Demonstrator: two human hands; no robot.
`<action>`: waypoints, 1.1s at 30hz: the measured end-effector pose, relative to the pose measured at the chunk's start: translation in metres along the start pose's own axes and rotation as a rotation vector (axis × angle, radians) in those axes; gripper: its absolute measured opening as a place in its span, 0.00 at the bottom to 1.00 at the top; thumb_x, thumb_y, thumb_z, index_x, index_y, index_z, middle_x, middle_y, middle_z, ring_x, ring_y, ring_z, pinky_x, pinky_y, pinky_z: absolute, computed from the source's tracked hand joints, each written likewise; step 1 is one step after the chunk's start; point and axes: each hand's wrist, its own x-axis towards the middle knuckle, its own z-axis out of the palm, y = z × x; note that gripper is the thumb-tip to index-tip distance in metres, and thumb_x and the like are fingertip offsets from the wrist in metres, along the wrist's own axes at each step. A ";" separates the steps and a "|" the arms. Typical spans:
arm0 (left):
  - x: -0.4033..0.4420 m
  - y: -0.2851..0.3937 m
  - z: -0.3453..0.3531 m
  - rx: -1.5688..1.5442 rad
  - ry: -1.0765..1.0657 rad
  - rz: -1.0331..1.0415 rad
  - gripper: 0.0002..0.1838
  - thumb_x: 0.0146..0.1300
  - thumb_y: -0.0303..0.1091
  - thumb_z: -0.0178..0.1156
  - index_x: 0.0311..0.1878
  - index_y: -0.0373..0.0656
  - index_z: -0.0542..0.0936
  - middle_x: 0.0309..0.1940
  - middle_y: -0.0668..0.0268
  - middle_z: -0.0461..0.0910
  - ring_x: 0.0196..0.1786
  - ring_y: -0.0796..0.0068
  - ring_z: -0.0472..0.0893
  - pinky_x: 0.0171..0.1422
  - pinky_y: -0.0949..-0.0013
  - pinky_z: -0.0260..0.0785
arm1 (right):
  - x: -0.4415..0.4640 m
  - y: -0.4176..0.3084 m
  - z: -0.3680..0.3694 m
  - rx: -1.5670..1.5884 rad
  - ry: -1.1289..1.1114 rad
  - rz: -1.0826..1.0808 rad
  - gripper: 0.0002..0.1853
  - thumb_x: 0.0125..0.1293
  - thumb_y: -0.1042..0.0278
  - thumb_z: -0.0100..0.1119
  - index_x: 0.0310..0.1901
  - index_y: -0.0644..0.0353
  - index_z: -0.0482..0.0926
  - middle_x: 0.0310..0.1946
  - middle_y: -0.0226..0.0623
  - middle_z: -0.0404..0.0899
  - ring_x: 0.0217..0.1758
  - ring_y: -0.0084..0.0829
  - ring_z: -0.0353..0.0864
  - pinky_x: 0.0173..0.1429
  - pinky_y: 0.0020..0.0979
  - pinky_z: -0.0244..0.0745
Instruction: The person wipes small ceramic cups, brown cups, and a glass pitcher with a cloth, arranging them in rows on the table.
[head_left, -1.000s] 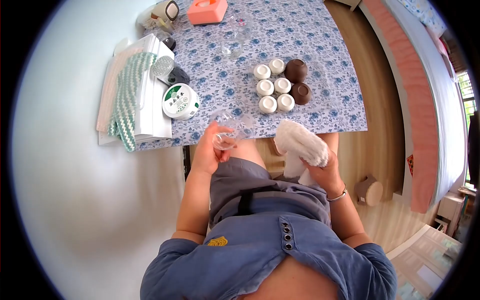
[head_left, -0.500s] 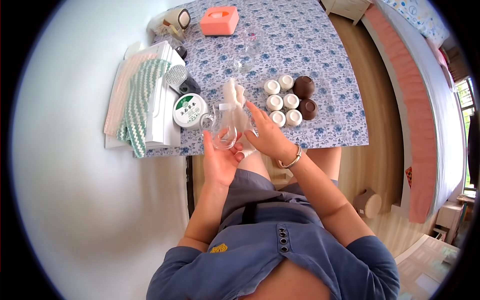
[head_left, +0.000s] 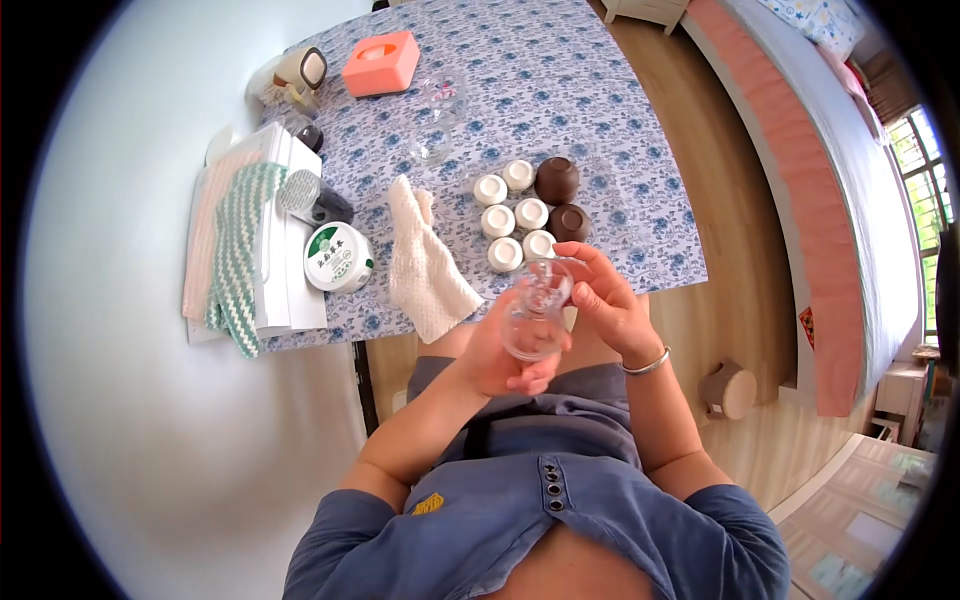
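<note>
Both hands hold a clear glass pitcher (head_left: 535,325) above my lap at the table's front edge. My left hand (head_left: 505,355) is wrapped round its body from the left and below. The fingers of my right hand (head_left: 606,305) pinch it at the upper right side. A white cloth (head_left: 424,265) lies on the table left of the hands, its lower end at the edge. Just beyond the pitcher stand several upturned white cups (head_left: 505,254) and two brown ones (head_left: 557,181) on a clear tray.
Clear glassware (head_left: 432,142) stands farther back, near a pink tissue box (head_left: 381,64). At the left are a white tub (head_left: 338,257), a dark jar (head_left: 330,205) and a white box (head_left: 300,290) under a green striped cloth (head_left: 240,255).
The white cloth, earlier in my right hand, now lies on the table. My right hand has come over to the pitcher and grips it with my left. The camera view has shifted.
</note>
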 end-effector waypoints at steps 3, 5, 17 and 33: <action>0.029 -0.006 0.003 0.032 -0.044 -0.102 0.45 0.57 0.72 0.26 0.41 0.35 0.75 0.12 0.57 0.70 0.05 0.72 0.60 0.13 0.71 0.56 | -0.009 0.003 -0.023 -0.114 0.123 -0.038 0.14 0.66 0.68 0.49 0.52 0.61 0.71 0.46 0.28 0.73 0.49 0.18 0.70 0.48 0.23 0.69; 0.044 -0.009 0.011 -0.026 -0.005 -0.173 0.45 0.57 0.72 0.26 0.41 0.36 0.76 0.13 0.56 0.71 0.06 0.72 0.61 0.13 0.71 0.57 | -0.012 0.002 -0.031 -0.053 0.256 -0.062 0.11 0.66 0.71 0.48 0.48 0.63 0.74 0.43 0.26 0.75 0.43 0.15 0.72 0.45 0.20 0.70; 0.091 0.012 0.011 0.291 0.434 0.464 0.20 0.68 0.41 0.44 0.57 0.40 0.62 0.53 0.59 0.68 0.55 0.68 0.69 0.54 0.62 0.66 | 0.014 -0.011 -0.090 -0.786 0.773 -0.007 0.09 0.63 0.71 0.52 0.40 0.66 0.77 0.29 0.35 0.78 0.33 0.21 0.74 0.39 0.23 0.69; 0.117 0.019 -0.008 0.888 0.536 0.605 0.29 0.62 0.32 0.51 0.64 0.37 0.54 0.32 0.68 0.70 0.27 0.85 0.65 0.28 0.79 0.59 | 0.064 0.007 -0.117 -1.604 0.752 0.124 0.09 0.61 0.66 0.48 0.29 0.60 0.76 0.29 0.44 0.76 0.35 0.46 0.76 0.39 0.42 0.70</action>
